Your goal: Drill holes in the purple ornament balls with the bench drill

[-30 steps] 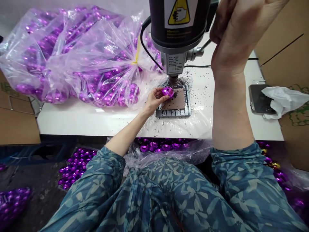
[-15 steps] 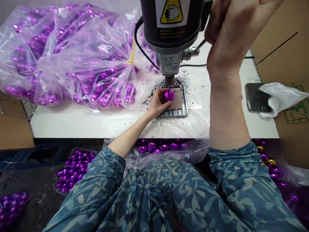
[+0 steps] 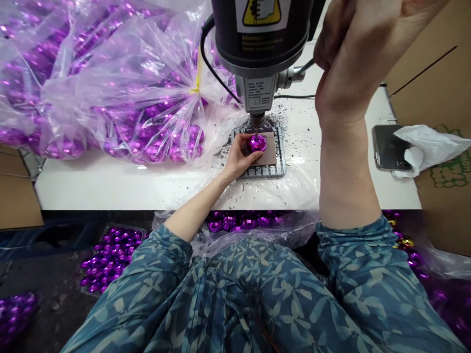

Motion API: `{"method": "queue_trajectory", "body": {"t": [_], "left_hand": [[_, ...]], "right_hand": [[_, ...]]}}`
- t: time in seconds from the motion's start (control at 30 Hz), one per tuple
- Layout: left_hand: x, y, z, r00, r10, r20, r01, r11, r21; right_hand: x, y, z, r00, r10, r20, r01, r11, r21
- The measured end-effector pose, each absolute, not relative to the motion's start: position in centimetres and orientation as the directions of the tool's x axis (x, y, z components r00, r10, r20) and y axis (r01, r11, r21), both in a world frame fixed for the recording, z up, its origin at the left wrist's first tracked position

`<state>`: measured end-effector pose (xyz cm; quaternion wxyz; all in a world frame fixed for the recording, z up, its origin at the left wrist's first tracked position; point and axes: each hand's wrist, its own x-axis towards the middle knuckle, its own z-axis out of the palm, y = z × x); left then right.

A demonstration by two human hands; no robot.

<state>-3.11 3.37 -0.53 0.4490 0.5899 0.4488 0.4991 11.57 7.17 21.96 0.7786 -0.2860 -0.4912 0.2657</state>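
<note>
My left hand (image 3: pixel 240 158) grips a shiny purple faceted ball (image 3: pixel 256 143) and holds it on a brown pad (image 3: pixel 270 149) on the metal base (image 3: pixel 264 171) of a bench drill (image 3: pixel 260 44). The drill's bit (image 3: pixel 256 131) touches the top of the ball. My right hand (image 3: pixel 353 54) is raised at the upper right, closed around the drill's thin metal lever (image 3: pixel 306 65), whose end is hidden inside my fist.
A big clear bag (image 3: pixel 110 83) of purple balls lies on the white table (image 3: pixel 110 184) at the left. More purple balls fill a bag (image 3: pixel 243 223) at my lap and a tray (image 3: pixel 110 252) on the floor. A phone (image 3: pixel 390 149) under crumpled tissue (image 3: pixel 430 144) lies at the right. Dark shavings surround the drill.
My left hand brought the ball from beside the pad to under the spindle, and the bit has come down onto it. My right hand stays on the lever.
</note>
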Motion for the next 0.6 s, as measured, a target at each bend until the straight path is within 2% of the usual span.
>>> {"method": "queue_trajectory", "body": {"t": [0.17, 0.33, 0.47, 0.6], "left_hand": [[-3.0, 3.2, -0.3, 0.097, 0.979, 0.177, 0.063, -0.184, 0.981], [-2.9, 3.0, -0.1, 0.086, 0.983, 0.160, 0.024, -0.163, 0.986], [-2.9, 3.0, -0.1, 0.081, 0.988, 0.135, 0.009, -0.136, 0.991], [-2.9, 3.1, -0.3, 0.100, 0.981, 0.166, -0.005, -0.166, 0.986]], "right_hand": [[11.9, 6.1, 19.6, 0.402, 0.531, 0.746, -0.045, 0.825, -0.563], [12.2, 4.6, 16.8, 0.398, 0.400, 0.825, -0.067, 0.910, -0.409], [11.7, 5.1, 15.5, 0.453, 0.364, 0.814, -0.086, 0.926, -0.367], [11.7, 5.6, 14.3, 0.462, 0.322, 0.826, -0.007, 0.933, -0.359]]}}
